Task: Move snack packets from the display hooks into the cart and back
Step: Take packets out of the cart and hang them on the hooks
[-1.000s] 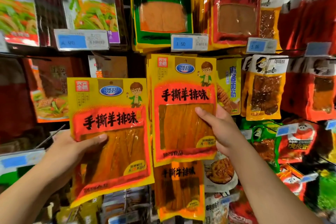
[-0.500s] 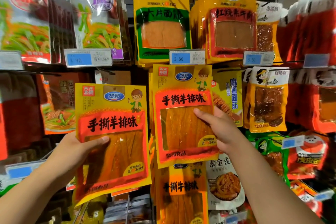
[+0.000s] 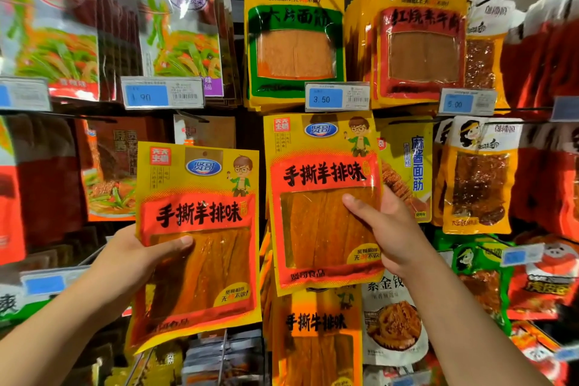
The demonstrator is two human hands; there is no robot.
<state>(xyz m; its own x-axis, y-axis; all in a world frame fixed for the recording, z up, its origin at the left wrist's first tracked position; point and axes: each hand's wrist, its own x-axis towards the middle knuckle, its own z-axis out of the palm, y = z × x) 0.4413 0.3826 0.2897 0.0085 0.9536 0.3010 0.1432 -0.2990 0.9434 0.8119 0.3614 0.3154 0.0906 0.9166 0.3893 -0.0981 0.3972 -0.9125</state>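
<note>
My left hand (image 3: 134, 255) grips a yellow and red snack packet (image 3: 200, 229) by its left edge, thumb on the front, held free in front of the display. My right hand (image 3: 385, 229) pinches a matching yellow and red packet (image 3: 319, 197) at its right side; this one sits at the front of a stack under the 3.50 price tag (image 3: 336, 97). Its top edge reaches the tag, and whether it hangs on the hook is hidden. No cart is in view.
Rows of hanging packets fill the wall: green and yellow (image 3: 294, 37) and red and yellow (image 3: 419, 44) above, vegetable-print bags (image 3: 178, 22) upper left, orange packets (image 3: 476, 178) right, more yellow packets (image 3: 316, 338) below. A bare hook rod (image 3: 224, 351) juts out at the bottom.
Both hands with their packets have risen slightly relative to the display, and the view has tilted upward. The grips are unchanged.
</note>
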